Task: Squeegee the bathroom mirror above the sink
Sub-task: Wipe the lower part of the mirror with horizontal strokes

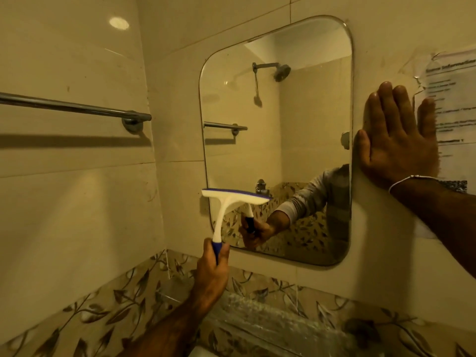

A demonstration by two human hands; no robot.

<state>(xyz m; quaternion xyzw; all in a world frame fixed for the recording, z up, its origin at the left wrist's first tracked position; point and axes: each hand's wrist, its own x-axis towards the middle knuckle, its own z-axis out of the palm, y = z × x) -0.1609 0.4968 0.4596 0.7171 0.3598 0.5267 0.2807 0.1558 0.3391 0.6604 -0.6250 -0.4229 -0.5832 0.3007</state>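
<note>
Head view is showing the left hand (211, 269) wrapping its fingers (224, 253) around the blue grip of the squeegee (231, 199), whose blade is lying across the lower left edge of the mirror (296, 112). The right hand (396, 140) is pressing flat, fingers spread, on the tiled wall (77, 202) just beside the mirror's right edge, partly covering a taped paper notice (453, 104). A towel bar (74, 107) is jutting from the left wall.

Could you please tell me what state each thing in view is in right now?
squeegee: held, blade against the mirror's lower left.
left hand: closed around the squeegee handle.
right hand: open, flat on the wall.
mirror: mounted, intact.
towel bar: bare.
paper notice: taped up, crumpled.
</note>
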